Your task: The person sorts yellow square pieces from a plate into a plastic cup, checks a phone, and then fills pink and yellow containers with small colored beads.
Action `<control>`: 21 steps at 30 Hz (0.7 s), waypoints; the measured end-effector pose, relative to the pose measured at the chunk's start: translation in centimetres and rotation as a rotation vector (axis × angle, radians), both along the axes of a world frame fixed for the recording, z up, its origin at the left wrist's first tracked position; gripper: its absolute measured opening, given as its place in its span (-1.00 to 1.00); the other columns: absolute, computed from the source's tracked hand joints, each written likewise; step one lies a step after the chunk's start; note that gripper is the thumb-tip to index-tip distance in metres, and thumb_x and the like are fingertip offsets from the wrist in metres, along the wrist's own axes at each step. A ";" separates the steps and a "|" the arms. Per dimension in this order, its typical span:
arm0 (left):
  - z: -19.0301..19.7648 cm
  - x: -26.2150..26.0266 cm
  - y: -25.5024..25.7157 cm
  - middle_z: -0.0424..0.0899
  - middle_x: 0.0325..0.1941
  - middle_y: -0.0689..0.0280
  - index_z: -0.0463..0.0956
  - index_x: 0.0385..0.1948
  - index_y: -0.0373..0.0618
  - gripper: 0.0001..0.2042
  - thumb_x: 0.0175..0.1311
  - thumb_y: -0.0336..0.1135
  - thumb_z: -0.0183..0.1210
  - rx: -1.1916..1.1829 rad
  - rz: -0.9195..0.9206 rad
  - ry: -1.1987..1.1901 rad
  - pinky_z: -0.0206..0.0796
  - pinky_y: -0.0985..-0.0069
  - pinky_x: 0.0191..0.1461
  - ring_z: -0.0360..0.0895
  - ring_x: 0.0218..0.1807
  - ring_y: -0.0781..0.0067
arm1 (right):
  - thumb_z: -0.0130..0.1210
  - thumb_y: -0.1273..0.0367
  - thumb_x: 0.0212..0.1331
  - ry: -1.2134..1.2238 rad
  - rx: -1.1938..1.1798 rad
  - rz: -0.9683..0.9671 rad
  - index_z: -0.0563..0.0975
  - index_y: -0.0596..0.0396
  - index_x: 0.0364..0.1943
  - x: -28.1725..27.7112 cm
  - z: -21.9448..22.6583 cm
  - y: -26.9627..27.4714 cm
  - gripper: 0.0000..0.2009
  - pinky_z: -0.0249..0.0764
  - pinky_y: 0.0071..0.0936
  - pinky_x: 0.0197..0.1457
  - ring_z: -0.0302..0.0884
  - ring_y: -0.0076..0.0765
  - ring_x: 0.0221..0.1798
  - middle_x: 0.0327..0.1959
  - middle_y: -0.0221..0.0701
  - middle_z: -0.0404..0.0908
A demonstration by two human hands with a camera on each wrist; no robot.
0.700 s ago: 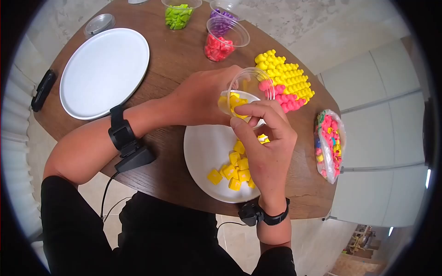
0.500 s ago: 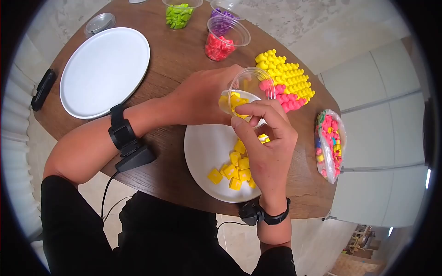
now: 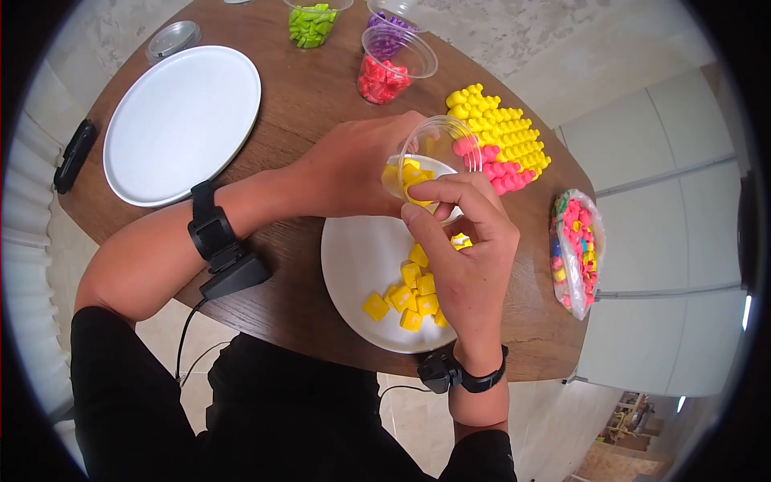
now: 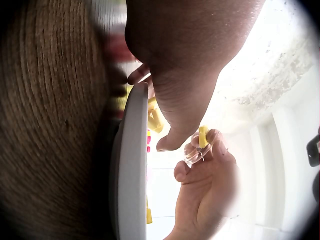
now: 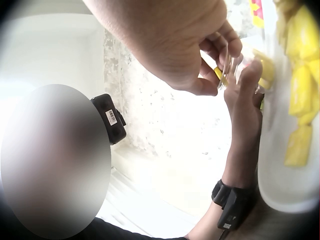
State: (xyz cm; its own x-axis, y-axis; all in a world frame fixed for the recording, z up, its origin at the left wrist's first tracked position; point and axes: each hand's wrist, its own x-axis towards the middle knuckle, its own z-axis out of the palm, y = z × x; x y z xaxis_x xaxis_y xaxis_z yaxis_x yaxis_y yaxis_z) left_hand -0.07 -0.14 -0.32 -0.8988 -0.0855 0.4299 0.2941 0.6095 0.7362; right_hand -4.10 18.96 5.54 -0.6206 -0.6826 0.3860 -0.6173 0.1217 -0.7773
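Observation:
My left hand (image 3: 361, 169) grips a clear plastic cup (image 3: 440, 128), tilted above a white plate (image 3: 345, 265), with a few yellow pieces (image 3: 411, 173) inside. The thumb and fingers of my right hand (image 3: 470, 257) are at the cup's near rim. In the left wrist view, this right hand (image 4: 202, 185) pinches a yellow piece (image 4: 203, 136) at the rim. The right wrist view also shows a yellow piece (image 5: 218, 73) between its fingers. Yellow cubes (image 3: 404, 297) lie on the plate; my right hand hides part of them.
Beyond my hands stand cups of red (image 3: 381, 80), green (image 3: 312, 28) and purple pieces (image 3: 387, 38). An empty white plate (image 3: 183, 124) is at left, near a clear lid (image 3: 173, 40) and black object (image 3: 76, 161). Yellow and pink pieces (image 3: 506, 136) and a filled bag (image 3: 577, 253) are right.

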 end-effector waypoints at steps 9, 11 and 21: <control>0.1 0.0 0.1 0.70 -0.07 0.22 0.47 0.12 -0.10 -0.37 -0.06 -0.30 0.53 -0.001 0.006 -0.010 0.52 0.28 0.05 0.69 -0.03 0.14 | 0.38 0.53 0.12 0.003 0.014 0.003 0.72 0.09 -0.24 -0.1 0.0 0.0 -0.86 0.37 -0.62 -0.45 0.48 -0.59 -0.30 -0.26 -0.44 0.60; 0.1 0.0 0.1 0.70 -0.08 0.21 0.47 0.11 -0.10 -0.38 -0.07 -0.30 0.54 0.008 0.005 0.002 0.52 0.27 0.05 0.69 -0.04 0.12 | 0.39 0.53 0.12 0.009 0.015 0.004 0.72 0.09 -0.24 -0.1 0.0 0.0 -0.86 0.36 -0.61 -0.45 0.48 -0.58 -0.31 -0.27 -0.44 0.60; 0.2 0.1 0.3 0.71 -0.08 0.19 0.47 0.10 -0.10 -0.37 -0.10 -0.29 0.54 0.014 0.011 0.046 0.52 0.26 0.05 0.69 -0.04 0.10 | 0.39 0.52 0.12 0.031 0.030 0.012 0.72 0.08 -0.24 -0.1 0.0 0.0 -0.87 0.37 -0.60 -0.45 0.48 -0.56 -0.32 -0.28 -0.44 0.59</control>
State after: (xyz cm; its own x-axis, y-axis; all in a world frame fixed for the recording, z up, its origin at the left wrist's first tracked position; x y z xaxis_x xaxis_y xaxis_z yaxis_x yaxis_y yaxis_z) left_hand 0.02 0.13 -0.10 -0.8770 -0.1016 0.4696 0.3215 0.6022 0.7307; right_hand -4.23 19.00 5.59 -0.6008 -0.7014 0.3836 -0.6423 0.1378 -0.7540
